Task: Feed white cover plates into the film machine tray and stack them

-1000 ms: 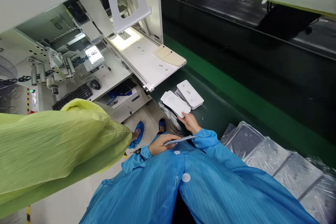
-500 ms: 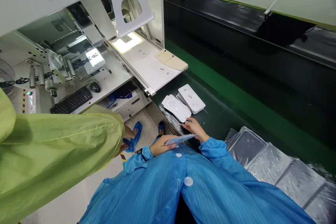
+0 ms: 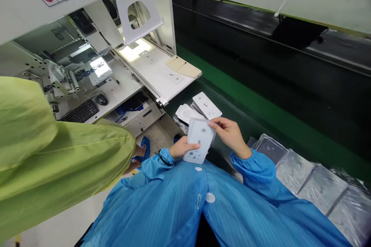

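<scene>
My left hand (image 3: 183, 147) is closed round the left edge of a thin stack of pale, phone-sized panels (image 3: 203, 139), its thumb lying across the top one. The panels have rounded corners and dark printed marks. My right hand (image 3: 231, 135) pinches the upper right corner of the same stack with thumb and fingers. How many panels are held I cannot tell. Just beyond lie two piles on the dark belt: a neat pile of white panels (image 3: 208, 104) and a looser, fanned pile (image 3: 185, 112), partly hidden behind the held panels.
At right, several plastic-wrapped packs (image 3: 297, 171) lie in a row on the belt (image 3: 249, 123). A machine's white conveyor (image 3: 165, 85) carries panels at upper left, near a keyboard (image 3: 81, 111) and mouse (image 3: 101, 99). A co-worker's yellow-green garment (image 3: 72, 150) fills the left side.
The held panels have been raised and tilted up, so their printed face shows. My right hand has moved up from beside the loose pile to the panels' upper corner.
</scene>
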Available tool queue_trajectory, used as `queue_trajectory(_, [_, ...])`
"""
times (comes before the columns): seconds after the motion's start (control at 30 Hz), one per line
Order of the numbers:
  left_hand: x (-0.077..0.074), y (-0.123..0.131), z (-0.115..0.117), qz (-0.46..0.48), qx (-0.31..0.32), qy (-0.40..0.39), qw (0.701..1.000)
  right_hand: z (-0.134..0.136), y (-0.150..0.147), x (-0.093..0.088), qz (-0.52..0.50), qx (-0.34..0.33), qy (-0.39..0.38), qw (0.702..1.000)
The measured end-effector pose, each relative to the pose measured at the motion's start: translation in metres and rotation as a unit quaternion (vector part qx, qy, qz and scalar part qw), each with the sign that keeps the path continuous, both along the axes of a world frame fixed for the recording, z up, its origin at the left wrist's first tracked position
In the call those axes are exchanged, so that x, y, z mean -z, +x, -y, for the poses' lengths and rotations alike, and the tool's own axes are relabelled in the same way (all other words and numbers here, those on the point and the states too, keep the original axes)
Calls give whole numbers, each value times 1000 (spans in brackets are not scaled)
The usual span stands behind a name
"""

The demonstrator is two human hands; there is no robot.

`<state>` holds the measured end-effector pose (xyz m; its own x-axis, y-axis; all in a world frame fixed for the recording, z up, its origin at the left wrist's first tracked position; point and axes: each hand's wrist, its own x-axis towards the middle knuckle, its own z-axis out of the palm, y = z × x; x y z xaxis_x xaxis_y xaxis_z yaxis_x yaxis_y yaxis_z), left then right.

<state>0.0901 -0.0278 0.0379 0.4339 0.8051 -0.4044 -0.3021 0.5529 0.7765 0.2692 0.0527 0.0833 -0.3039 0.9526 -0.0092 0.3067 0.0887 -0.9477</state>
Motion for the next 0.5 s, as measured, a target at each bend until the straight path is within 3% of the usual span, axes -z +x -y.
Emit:
queue_trajectory(0.17, [-5, 3, 6, 87, 40, -14, 995, -3, 16, -19, -22, -62, -74, 995])
queue_trajectory(0.33, [-5, 8, 14, 173, 42, -24, 984, 3, 26, -34, -27, -47, -89, 995])
queue_trajectory(0.5, [0, 8, 22, 141, 35, 15, 989, 10, 32, -41, -5, -49, -77, 996])
